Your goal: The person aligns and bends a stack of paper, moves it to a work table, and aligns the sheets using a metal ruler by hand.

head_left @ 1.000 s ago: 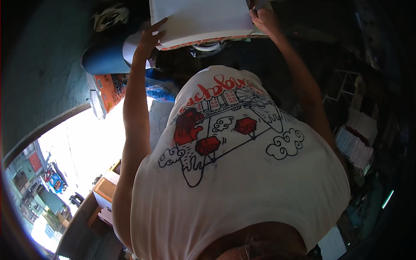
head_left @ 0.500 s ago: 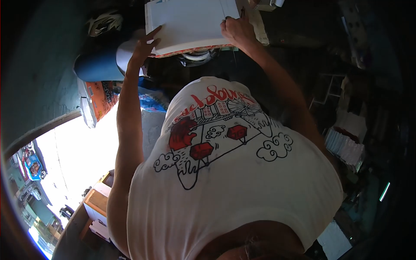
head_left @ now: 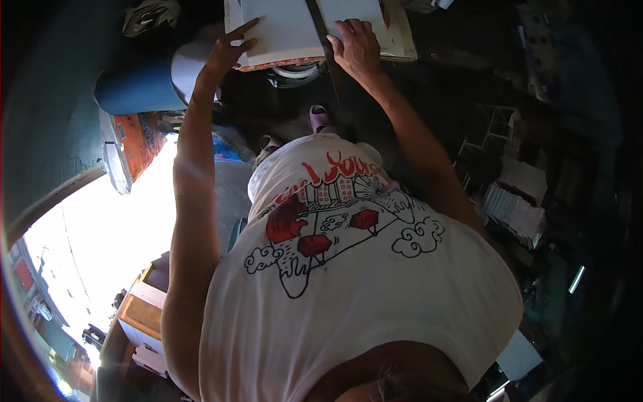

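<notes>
A white sheet point(head_left: 281, 30) lies on a board at the top of the view. My left hand point(head_left: 226, 53) rests at its left edge, thumb and fingers spread. Across the sheet runs a long, narrow dark strip point(head_left: 319, 25), like a straightedge, whose near end sticks out past the board's front edge. My right hand point(head_left: 358, 50) lies on the sheet just right of this strip, fingers apart and slightly bent. Its thumb is at the strip's edge; whether it presses on it I cannot tell.
A blue roll point(head_left: 137, 92) and an orange printed bag point(head_left: 139, 144) are at the left, near a bright doorway. Coiled pale tubing point(head_left: 295, 76) shows under the board. Stacked white items point(head_left: 514, 213) stand at the right. A purple sandal point(head_left: 319, 118) is below.
My right hand has moved slightly left, its fingers now more spread. The dark strip now shows broadly across the sheet, where only thin lines showed before. My left hand stays at the left edge.
</notes>
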Motion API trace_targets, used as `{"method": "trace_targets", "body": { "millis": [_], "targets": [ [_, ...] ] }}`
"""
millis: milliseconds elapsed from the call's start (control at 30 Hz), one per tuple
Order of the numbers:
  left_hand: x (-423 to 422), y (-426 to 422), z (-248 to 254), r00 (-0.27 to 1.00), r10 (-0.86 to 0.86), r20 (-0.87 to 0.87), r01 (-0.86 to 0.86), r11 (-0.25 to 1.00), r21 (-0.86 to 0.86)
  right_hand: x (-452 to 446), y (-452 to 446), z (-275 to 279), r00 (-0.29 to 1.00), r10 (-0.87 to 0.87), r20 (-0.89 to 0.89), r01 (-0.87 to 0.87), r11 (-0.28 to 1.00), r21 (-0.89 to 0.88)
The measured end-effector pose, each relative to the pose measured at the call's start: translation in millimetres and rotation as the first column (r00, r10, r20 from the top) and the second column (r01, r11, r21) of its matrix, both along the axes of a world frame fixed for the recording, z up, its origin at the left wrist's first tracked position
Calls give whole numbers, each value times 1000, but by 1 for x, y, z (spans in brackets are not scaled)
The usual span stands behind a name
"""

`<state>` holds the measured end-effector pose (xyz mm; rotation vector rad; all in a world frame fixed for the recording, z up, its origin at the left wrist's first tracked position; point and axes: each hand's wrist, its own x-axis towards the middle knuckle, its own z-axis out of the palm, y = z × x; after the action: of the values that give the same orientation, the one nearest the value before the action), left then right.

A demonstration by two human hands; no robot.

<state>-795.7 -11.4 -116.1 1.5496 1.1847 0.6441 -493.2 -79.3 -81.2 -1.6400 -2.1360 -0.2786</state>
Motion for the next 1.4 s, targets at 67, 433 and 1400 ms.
{"method": "trace_targets", "body": {
  "millis": [67, 433, 1400],
  "targets": [
    [0, 0, -1, 1000, 7, -3, -7, 1000, 13, 12, -1, -3, 997, 80, -11, -79, 995, 61],
    [4, -1, 16, 989, -1, -151, -1, 1000, -10, -13, -19, -8, 960, 263, 98, -257, 964, -68],
    [-9, -364, -28, 543, 679, -493, -540, 733, 414, 38, -102, 94, 653, 495, -573, -582, 812, 39]
  ]
}}
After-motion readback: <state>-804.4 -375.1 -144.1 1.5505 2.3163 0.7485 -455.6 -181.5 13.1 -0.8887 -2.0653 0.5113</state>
